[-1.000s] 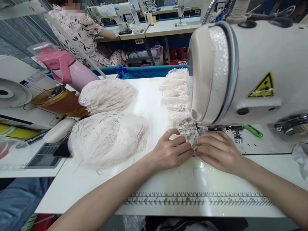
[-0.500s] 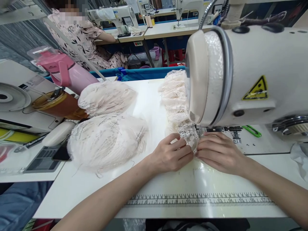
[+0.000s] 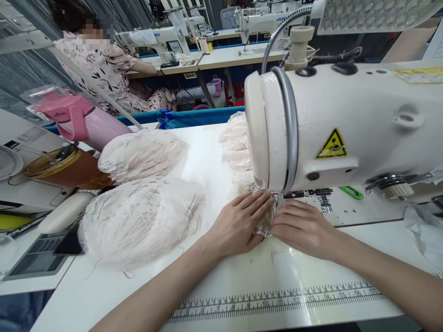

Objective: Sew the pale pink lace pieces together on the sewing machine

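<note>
A strip of pale lace fabric [image 3: 265,227] lies under the head of the white sewing machine [image 3: 332,133]. My left hand [image 3: 238,221] rests on the lace with its fingers stretched out flat and its thumb apart, nearest me. On the right edge of the strip, my right hand [image 3: 301,228] has its fingers pressed together and the lace at their tips; its thumb is hidden. Behind the machine head, more gathered lace [image 3: 237,143] spreads over the white table [image 3: 214,276]. The needle is hidden by the machine head.
Two heaps of sheer pale fabric, a front one [image 3: 141,221] and a back one [image 3: 141,154], lie left. Beyond them are a pink bottle [image 3: 86,117] and a brown container [image 3: 65,166]. A green snipper [image 3: 352,192] lies right. A person [image 3: 104,69] sits at another machine.
My left hand has gone from curled fingers to fingers laid flat and forward over the lace. My right hand stays at the lace edge. The view has shifted, moving the machine left and lower.
</note>
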A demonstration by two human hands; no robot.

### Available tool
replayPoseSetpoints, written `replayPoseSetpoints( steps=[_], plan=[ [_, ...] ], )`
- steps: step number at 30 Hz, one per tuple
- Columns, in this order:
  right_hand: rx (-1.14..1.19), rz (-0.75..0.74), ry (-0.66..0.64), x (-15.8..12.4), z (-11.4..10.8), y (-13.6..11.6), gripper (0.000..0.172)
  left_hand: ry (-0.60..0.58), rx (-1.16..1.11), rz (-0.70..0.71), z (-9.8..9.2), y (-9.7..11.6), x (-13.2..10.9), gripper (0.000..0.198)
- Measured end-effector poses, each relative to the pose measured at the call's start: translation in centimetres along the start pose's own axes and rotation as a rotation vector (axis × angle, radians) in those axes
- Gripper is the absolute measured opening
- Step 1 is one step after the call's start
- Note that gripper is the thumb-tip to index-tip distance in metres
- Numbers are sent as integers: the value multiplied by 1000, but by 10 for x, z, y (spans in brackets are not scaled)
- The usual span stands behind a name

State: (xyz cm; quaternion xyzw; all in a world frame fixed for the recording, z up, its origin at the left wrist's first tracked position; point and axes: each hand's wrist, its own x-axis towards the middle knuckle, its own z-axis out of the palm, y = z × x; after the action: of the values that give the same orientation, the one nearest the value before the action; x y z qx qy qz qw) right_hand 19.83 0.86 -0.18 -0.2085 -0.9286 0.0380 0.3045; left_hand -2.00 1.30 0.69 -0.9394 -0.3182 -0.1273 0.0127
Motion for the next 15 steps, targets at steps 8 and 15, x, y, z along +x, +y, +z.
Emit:
replayPoseSetpoints(
  steps=[8,15],
  plan=[
    [-10,-21,10,0,6,0,16,-35,-1,14,-4,-7,2,58],
    [-35,10,-17,-5,7,4,21,-22,38,-7,-3,-2,3,54]
  ],
)
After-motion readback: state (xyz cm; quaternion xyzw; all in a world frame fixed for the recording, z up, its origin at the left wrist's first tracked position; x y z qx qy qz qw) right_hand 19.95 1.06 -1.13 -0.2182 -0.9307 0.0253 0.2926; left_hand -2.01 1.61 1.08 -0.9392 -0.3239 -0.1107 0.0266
